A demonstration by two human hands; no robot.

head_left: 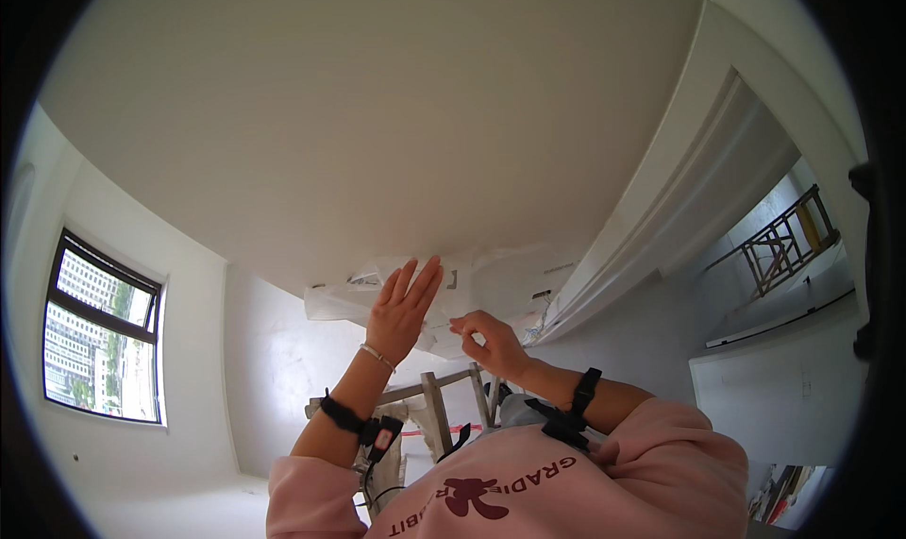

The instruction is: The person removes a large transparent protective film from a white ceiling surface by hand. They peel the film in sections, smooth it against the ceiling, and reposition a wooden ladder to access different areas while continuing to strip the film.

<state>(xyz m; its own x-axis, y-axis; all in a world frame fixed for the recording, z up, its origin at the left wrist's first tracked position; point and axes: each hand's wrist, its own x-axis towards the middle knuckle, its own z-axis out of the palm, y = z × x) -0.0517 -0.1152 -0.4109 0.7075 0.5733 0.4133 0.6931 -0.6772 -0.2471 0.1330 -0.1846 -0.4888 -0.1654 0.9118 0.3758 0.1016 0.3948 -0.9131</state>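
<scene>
My left hand (403, 312) reaches up with its fingers straight and slightly apart, in front of a translucent plastic sheet (495, 284). Nothing shows in its grasp, and I cannot tell whether it touches the sheet. Beside it on the right, my right hand (495, 344) is bent, thumb and forefinger curled into a loop near the sheet's lower part. Whether something thin is pinched at the fingertips is too small to tell. The sheet bears printed marks and spreads along the bottom of a broad, plain, pale surface (396, 128).
A wooden frame (435, 411) stands below my hands. Loose wires (541, 319) show at the sheet's right, beside a white doorway frame (651, 185). A dark-framed window (102, 326) is on the left. A wooden rack-like frame (786, 242) stands far right, above a white panel (771, 397).
</scene>
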